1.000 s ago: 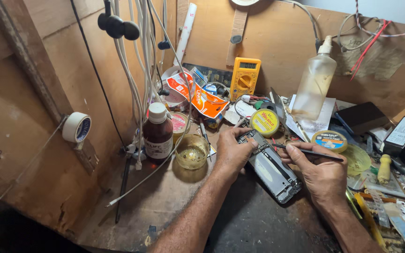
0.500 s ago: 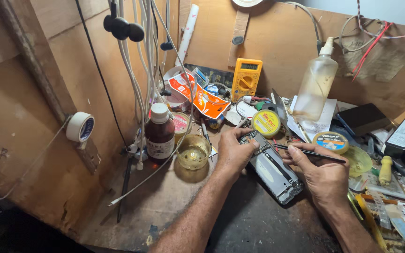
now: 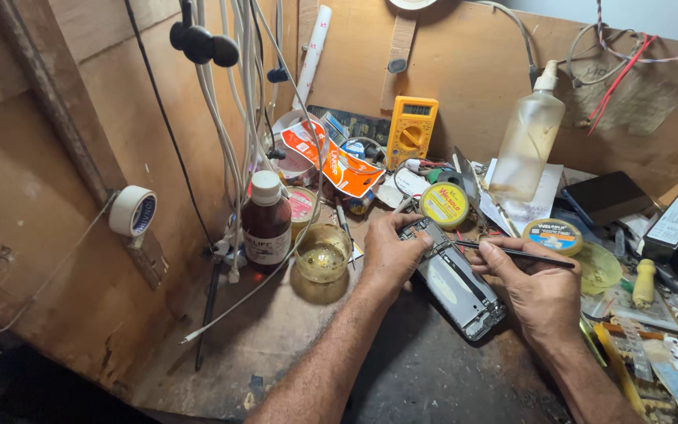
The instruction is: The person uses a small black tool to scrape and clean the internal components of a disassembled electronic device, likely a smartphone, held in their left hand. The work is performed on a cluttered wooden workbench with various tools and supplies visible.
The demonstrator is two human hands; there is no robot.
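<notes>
Head view, looking down on a cluttered wooden worktop (image 3: 276, 345). The left hand (image 3: 390, 255) is curled down over the near end of an opened grey mobile phone with its back cover off (image 3: 457, 283), fingers wrapped on its top edge and thumb along the side, pinning it flat. The phone lies slantwise at the middle of the worktop, on a dark patch of the surface, between the two hands.

The right hand (image 3: 539, 290) is closed in a pen grip on a thin dark metal tool (image 3: 512, 251), thumb and forefinger pinched round the shaft. The tool lies nearly level, its tip pointing left and meeting the phone's upper part just beside the left hand's fingers; whether the tip touches a part inside, I cannot tell.

Just left of the left hand stands a small clear glass cup with yellowish liquid (image 3: 323, 253), and beside that a brown glass bottle with a white cap (image 3: 267, 224). Behind the phone sits a round yellow tin (image 3: 443, 204), and near the right hand a second round tin with a blue and yellow lid (image 3: 552, 235). Farther back, a yellow digital multimeter (image 3: 412, 129) leans on the wooden back wall, with a tall clear plastic squeeze bottle (image 3: 527, 145) to its right. A roll of white tape (image 3: 133, 210) hangs on the left wall, and white cables (image 3: 237, 118) dangle next to it.
</notes>
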